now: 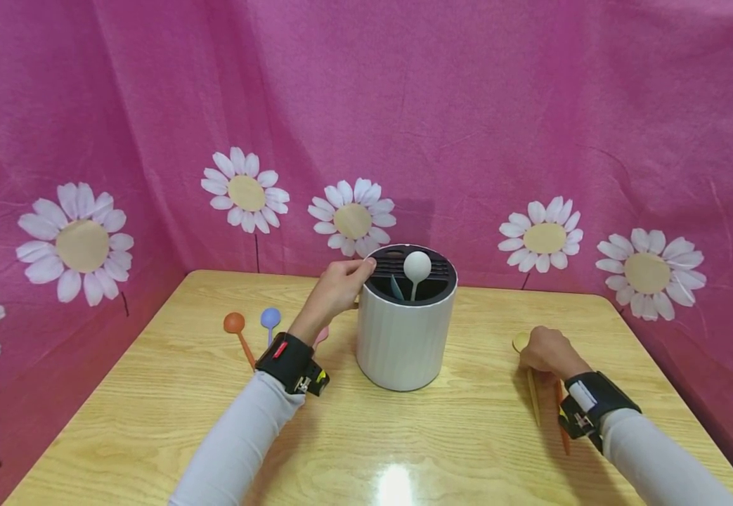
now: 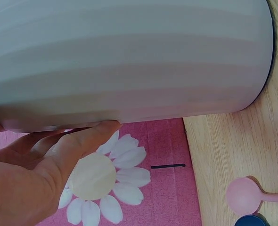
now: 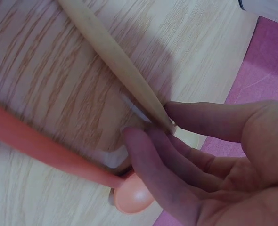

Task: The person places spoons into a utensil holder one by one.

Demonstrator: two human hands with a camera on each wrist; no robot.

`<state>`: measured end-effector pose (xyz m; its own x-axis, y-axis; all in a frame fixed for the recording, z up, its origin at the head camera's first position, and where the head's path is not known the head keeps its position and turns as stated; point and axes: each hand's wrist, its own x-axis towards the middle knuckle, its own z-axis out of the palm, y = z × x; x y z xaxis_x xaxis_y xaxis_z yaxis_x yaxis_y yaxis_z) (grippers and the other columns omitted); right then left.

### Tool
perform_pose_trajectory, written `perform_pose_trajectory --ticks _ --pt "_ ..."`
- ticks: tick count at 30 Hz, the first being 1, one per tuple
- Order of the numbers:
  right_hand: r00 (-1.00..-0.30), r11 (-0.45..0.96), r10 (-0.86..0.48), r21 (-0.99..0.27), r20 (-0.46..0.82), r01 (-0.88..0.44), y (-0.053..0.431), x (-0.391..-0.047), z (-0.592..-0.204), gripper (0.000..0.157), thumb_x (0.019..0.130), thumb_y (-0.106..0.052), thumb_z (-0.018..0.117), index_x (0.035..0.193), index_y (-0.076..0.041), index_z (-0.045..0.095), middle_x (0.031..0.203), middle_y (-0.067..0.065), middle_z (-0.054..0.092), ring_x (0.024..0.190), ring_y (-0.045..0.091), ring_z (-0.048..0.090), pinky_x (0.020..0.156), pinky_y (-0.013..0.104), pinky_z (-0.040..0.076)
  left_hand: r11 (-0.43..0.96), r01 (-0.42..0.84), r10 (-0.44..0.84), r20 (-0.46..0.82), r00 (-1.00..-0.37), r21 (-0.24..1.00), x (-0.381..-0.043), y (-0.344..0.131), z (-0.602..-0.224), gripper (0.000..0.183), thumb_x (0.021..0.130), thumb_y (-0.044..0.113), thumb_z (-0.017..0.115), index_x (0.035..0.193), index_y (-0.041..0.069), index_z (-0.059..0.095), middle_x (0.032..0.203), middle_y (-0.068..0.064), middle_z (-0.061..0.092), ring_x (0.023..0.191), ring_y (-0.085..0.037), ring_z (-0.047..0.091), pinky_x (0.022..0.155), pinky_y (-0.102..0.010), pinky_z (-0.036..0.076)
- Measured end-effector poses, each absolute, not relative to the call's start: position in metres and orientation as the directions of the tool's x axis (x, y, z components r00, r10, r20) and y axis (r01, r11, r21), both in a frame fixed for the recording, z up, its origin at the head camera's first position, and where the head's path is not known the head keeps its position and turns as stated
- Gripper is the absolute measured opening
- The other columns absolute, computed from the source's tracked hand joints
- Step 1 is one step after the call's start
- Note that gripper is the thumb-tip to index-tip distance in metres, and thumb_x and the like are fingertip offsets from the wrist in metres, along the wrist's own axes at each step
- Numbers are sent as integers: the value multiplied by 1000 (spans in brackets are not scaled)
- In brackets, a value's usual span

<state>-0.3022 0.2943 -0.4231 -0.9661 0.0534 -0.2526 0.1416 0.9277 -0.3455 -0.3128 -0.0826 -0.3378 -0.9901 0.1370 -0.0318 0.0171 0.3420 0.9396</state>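
A tall white utensil holder (image 1: 404, 344) with a black slotted top stands mid-table. My left hand (image 1: 337, 288) grips its rim on the left side, thumb over the edge; in the left wrist view, a finger of this hand (image 2: 40, 174) lies against the ribbed wall. A white round-headed spoon (image 1: 417, 267) and a blue-grey blade-like piece (image 1: 396, 287) stick up from the holder's opening. On the right, my right hand (image 1: 549, 351) pinches a yellow wooden-looking spoon (image 3: 115, 56) near its bowl, thumb and fingers on either side. An orange spoon (image 3: 44, 153) lies beside it, under the hand.
Left of the holder lie a dark-orange spoon (image 1: 235, 323), a blue spoon (image 1: 270, 318) and a pink spoon (image 2: 242, 195), partly behind my left forearm. A pink cloth (image 1: 467, 126) with daisies hangs around the wooden table (image 1: 455, 443).
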Motion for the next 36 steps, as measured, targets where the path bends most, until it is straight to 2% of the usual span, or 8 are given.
perform_pose_trajectory --ticks 7,16,24,36 --pt "-966 923 58 -355 -253 148 294 -302 -423 9 74 -2 64 72 3 57 65 15 60 49 18 64 46 29 57 337 8 138 -41 -990 942 -314 -83 -338 55 105 48 51 146 13 55 144 -7 57 126 -29 57 96 -52 57" --pt "-955 887 55 -424 -292 181 295 -304 -424 6 76 2 60 76 7 57 67 17 60 47 21 67 48 32 59 329 22 140 -26 -990 944 -313 -83 -338 53 105 46 52 145 12 57 140 -7 60 121 -27 57 94 -50 58" --pt "-943 893 48 -408 -329 188 295 -305 -424 8 78 -1 62 75 5 58 65 15 63 49 18 67 49 30 59 324 28 143 -19 -990 946 -315 -82 -338 53 105 46 51 145 11 57 140 -8 60 121 -27 58 94 -51 58" --pt "-968 896 -20 -435 -251 94 294 -302 -422 5 75 -2 63 72 1 59 64 12 62 49 17 65 48 31 58 330 13 144 -36 -989 944 -315 -83 -338 54 105 47 51 146 12 55 143 -7 58 125 -28 57 95 -52 57"
